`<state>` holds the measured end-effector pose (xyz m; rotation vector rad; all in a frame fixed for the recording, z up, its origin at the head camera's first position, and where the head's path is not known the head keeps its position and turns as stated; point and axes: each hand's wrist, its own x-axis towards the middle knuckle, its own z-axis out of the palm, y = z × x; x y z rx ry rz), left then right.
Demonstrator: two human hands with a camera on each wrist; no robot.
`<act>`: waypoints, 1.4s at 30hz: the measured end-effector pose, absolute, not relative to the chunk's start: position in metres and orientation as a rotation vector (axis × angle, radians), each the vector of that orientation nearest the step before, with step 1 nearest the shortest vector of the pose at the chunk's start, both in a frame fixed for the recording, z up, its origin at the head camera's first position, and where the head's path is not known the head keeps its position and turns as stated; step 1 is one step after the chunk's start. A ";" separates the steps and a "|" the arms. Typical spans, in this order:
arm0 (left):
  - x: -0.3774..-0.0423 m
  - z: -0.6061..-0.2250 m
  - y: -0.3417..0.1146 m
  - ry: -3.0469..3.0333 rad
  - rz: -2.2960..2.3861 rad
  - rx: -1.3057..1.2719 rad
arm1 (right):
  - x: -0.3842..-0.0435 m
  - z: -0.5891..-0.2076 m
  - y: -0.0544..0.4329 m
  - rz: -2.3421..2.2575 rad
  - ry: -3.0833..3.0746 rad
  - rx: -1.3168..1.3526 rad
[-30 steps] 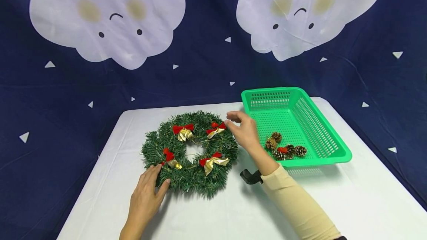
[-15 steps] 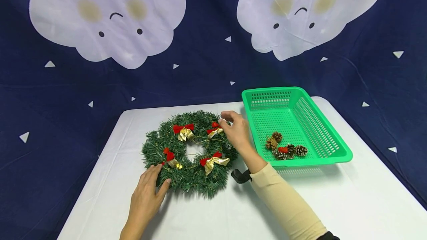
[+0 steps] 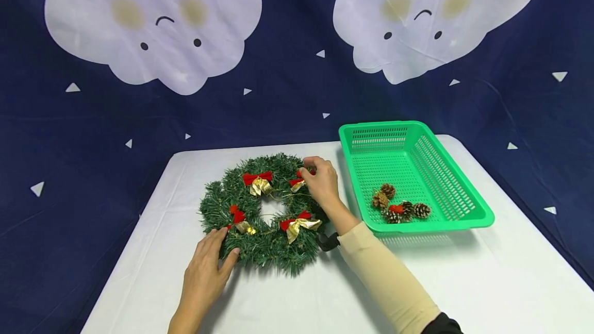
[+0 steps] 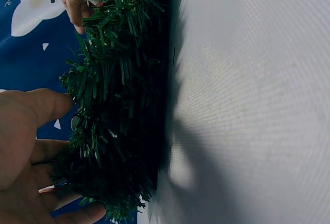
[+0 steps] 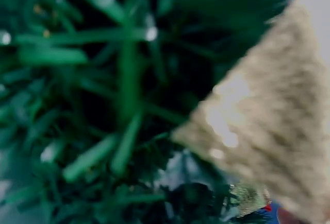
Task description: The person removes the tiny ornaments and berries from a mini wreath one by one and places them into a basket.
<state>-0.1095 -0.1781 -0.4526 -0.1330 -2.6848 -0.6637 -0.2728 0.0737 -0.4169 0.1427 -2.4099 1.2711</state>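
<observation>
A green tinsel wreath [image 3: 278,254] lies flat on the white table in the head view, with red-and-gold bows around it. My left hand [image 3: 204,269] touches its lower left edge, fingers spread and thumb apart; the left wrist view shows this hand [image 4: 26,147] against the tinsel. Over the upper right bow [image 3: 297,184] is my right hand [image 3: 322,182], thumb and forefinger bent and apart around its red part. That hand partly hides the bow. Blurred tinsel [image 5: 103,105] and a gold ribbon tail [image 5: 268,110] fill the right wrist view.
Right of the wreath stands a green plastic basket [image 3: 464,189] with several pine cones [image 3: 421,210] and a red piece [image 3: 396,209] in its near left corner. White cloth [image 3: 287,303] covers the table. A dark blue backdrop [image 3: 287,66] with clouds hangs behind.
My right hand has moved left, from beside the wreath's right edge to over the upper right bow. The left hand stays at the lower left edge.
</observation>
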 end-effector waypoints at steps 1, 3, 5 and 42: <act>-0.109 -0.453 -0.178 -2.686 -0.666 -0.132 | -0.274 -0.418 0.073 1.257 -2.419 0.147; -0.109 -0.452 -0.178 -2.689 -0.669 -0.130 | -0.277 -0.420 0.071 1.227 -2.429 0.158; -0.109 -0.452 -0.178 -2.692 -0.672 -0.130 | -0.279 -0.422 0.069 1.196 -2.438 0.169; -0.109 -0.452 -0.177 -2.704 -0.674 -0.111 | -0.301 -0.447 0.067 0.906 -2.643 0.119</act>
